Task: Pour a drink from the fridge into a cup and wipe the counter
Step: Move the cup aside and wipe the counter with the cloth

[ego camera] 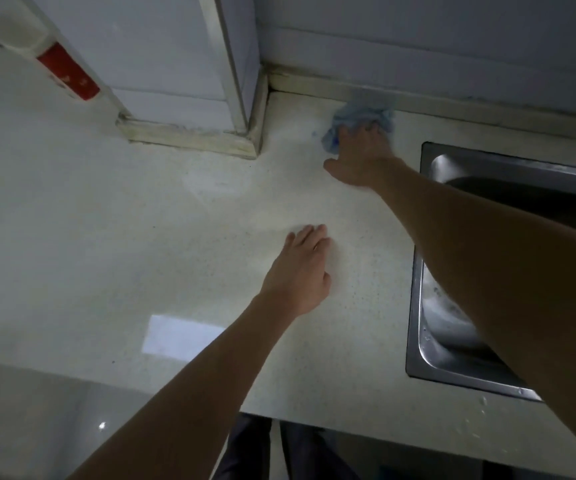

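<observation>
Nearest, on the counter (175, 237): left hand (300, 268), flat, fingers straight and together, bracing. Beyond it, by the back wall (452, 36): right hand (362, 157), thumb splayed, pressing blue cloth (362, 114). Step: wiping, likely. Next: drag cloth toward left hand, pressure kept.

The person's left hand (300, 268) and right hand (362, 157) were bare, and both forearms (189, 386) were bare as well, uncovered all the way back to the edges of the view. Low down, dark trousers (245, 452) showed, plain cloth, the two legs parted by a narrow paler gap.
</observation>
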`<state>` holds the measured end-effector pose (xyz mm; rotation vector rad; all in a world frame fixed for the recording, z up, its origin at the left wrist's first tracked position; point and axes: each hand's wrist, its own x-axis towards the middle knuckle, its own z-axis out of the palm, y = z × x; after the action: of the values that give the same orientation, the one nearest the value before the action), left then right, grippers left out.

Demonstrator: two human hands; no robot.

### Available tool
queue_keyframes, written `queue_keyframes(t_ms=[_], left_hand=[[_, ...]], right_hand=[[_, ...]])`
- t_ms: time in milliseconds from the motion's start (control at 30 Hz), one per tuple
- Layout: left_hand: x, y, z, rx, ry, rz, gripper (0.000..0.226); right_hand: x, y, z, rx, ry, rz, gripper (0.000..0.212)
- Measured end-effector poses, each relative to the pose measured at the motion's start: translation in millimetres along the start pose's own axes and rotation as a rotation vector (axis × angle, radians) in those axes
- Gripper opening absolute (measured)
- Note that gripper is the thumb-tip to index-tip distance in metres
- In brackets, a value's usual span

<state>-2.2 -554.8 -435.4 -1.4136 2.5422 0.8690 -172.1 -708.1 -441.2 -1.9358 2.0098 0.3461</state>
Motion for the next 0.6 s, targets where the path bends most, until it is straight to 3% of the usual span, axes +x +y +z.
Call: queue_keyframes(t_ms=[200, 600], left_hand=[[-69.8, 1.0, 25.0, -0.001, 0.079, -0.025, 0.049], [-170.2, -19.8, 57.0, 0.055, 0.128, -0.026, 0.045]], right_hand=[[-61.4, -12.2, 24.5, -0.032, -0.066, -0.071, 0.082], [-239.2, -75.3, 101.4, -0.012, -0.16, -0.045, 0.09]])
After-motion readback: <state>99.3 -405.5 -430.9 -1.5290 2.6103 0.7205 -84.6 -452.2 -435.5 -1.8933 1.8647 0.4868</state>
